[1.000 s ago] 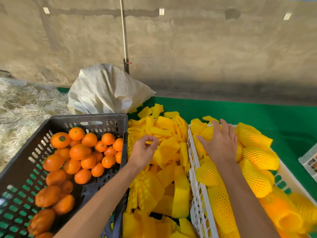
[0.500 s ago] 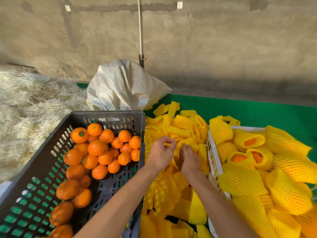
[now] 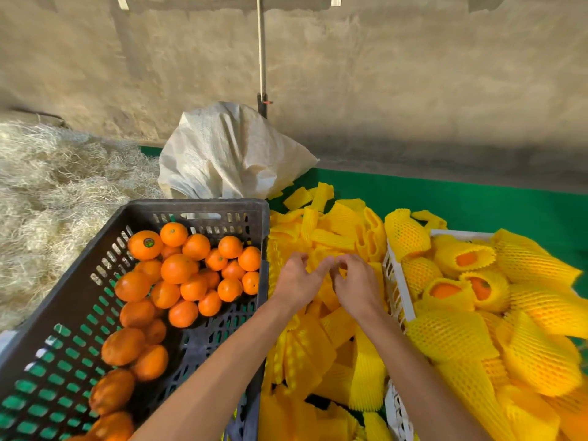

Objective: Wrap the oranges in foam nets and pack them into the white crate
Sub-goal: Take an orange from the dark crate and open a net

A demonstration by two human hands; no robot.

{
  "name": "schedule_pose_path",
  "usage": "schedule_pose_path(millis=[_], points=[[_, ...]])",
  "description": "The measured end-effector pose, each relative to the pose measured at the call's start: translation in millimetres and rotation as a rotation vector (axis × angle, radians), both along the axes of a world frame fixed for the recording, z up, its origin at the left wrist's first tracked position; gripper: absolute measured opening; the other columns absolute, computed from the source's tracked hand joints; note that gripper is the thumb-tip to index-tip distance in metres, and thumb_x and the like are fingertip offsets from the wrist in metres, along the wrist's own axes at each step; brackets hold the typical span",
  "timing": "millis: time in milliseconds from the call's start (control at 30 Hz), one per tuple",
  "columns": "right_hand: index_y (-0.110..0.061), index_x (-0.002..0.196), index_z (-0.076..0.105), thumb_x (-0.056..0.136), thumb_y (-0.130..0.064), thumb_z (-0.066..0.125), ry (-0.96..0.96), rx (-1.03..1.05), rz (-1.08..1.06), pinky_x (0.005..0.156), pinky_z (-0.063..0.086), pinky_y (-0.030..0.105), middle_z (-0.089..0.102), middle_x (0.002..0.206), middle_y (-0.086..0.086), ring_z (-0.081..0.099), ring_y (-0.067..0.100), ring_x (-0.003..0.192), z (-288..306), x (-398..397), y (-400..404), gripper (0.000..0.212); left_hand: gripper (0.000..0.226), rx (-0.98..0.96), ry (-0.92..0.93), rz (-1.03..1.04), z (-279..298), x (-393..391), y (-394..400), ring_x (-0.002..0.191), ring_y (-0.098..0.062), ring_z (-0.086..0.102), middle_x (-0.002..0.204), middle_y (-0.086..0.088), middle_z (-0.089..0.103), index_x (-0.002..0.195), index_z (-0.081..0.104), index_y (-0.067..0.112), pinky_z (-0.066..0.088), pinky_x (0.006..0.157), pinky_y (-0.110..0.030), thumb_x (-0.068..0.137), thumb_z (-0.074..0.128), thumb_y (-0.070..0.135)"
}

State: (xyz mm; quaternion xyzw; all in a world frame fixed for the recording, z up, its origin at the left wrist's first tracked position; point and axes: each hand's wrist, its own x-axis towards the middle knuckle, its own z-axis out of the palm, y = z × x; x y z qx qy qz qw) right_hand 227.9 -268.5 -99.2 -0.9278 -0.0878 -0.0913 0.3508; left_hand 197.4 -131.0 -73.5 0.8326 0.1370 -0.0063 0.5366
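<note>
The dark crate (image 3: 95,313) filled the view from 7 to 10 o'clock and held the bare oranges (image 3: 178,268), heaped toward its far end, probably so the person could reach them with the left arm. The white crate (image 3: 396,294) ran from 2 to 5 o'clock, piled with oranges already sleeved in yellow foam nets (image 3: 451,338); a few showed orange at an open sleeve end. Between the two crates lay the loose heap of empty foam nets (image 3: 337,224), from 12 down to 6 o'clock, seemingly placed there to be within reach of both arms. At the centre, the left hand (image 3: 294,281) and the right hand (image 3: 356,283) met over that heap, fingers curled and pinching at one net, apparently to pull it free or spread its mouth. No orange was in either hand. A pale sack (image 3: 229,154) slumped at 12 o'clock.
</note>
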Motion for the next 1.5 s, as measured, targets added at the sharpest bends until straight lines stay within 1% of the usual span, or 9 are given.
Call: schedule_pose_path(millis=[167,400,667,967,1067,1167,1233,1367,1500], points=[[-0.022,0.097,0.069,0.1,-0.029,0.062,0.082,0.519,0.002,0.07,0.052,0.023,0.072,0.089,-0.009,0.067,0.005,0.083,15,-33,0,0.01,0.036,-0.109,-0.063,0.04,3,-3,0,0.086,-0.026,0.073,0.114,-0.013,0.069,0.132,0.061,0.008,0.065,0.075,-0.05,0.104,0.063,0.031],[-0.003,0.139,0.05,0.103,-0.008,0.048,0.669,1.641,-0.044,0.095,0.053,0.041,0.062,0.134,0.016,0.062,0.028,0.122,26,-22,-12,0.036,0.022,-0.293,-0.072,0.039,9,-4,1,0.096,-0.029,0.074,0.108,-0.019,0.074,0.114,0.073,-0.001,0.065,0.08,-0.042,0.105,0.053,0.005],[-0.008,0.134,0.055,0.104,-0.021,0.048,0.787,1.747,0.084,0.078,0.062,0.04,0.067,0.13,0.017,0.07,0.029,0.111,32,-24,-15,0.033,0.027,-1.057,0.249,0.044,29,-5,4,0.088,-0.027,0.073,0.115,-0.013,0.072,0.118,0.06,0.012,0.061,0.064,-0.033,0.1,0.042,0.022],[-0.006,0.142,0.049,0.097,-0.023,0.047,0.822,1.609,0.24,0.1,0.053,0.048,0.06,0.14,0.019,0.058,0.037,0.128,38,-33,-13,0.049,0.05,-1.237,0.43,0.06,32,-6,15,0.116,-0.038,0.066,0.122,-0.018,0.074,0.13,0.063,0.012,0.055,0.094,-0.049,0.091,0.067,0.043],[0.0,0.145,0.046,0.093,-0.014,0.044,0.798,1.561,0.28,0.114,0.038,0.053,0.053,0.145,0.024,0.047,0.042,0.137,37,-35,-17,0.054,0.057,-1.159,0.425,0.067,35,-6,14,0.125,-0.037,0.063,0.132,-0.019,0.068,0.14,0.059,0.012,0.047,0.111,-0.053,0.096,0.068,0.047],[-0.007,0.145,0.048,0.099,-0.014,0.056,0.721,1.44,0.311,0.11,0.043,0.051,0.058,0.142,0.017,0.055,0.035,0.132,36,-35,-15,0.048,0.039,-1.017,0.324,0.036,38,-10,7,0.115,-0.022,0.068,0.132,-0.009,0.067,0.14,0.056,0.013,0.056,0.101,-0.038,0.106,0.056,0.034],[-0.013,0.147,0.047,0.098,-0.017,0.061,0.696,1.405,0.276,0.112,0.041,0.053,0.061,0.141,0.012,0.058,0.03,0.13,34,-33,-16,0.051,0.03,-0.557,0.043,0.015,36,-13,8,0.096,-0.009,0.07,0.119,-0.002,0.067,0.133,0.059,0.01,0.057,0.076,-0.018,0.109,0.052,0.026],[-0.023,0.147,0.045,0.097,-0.026,0.066,0.656,1.358,0.238,0.111,0.043,0.05,0.062,0.14,0.003,0.061,0.021,0.127,26,-30,-18,0.054,0.014,0.129,-0.565,0.113,39,-7,47,0.098,-0.008,0.062,0.108,0.0,0.067,0.115,0.066,0.011,0.049,0.081,-0.013,0.105,0.059,0.018],[-0.029,0.147,0.045,0.096,-0.028,0.066,0.633,1.326,0.24,0.115,0.038,0.051,0.062,0.14,-0.002,0.059,0.02,0.129,22,-29,-19,0.055,0.024,0.61,-0.429,0.388,15,3,108,0.117,-0.03,0.052,0.124,-0.013,0.06,0.121,0.059,0.008,0.046,0.094,-0.04,0.097,0.061,0.012]])
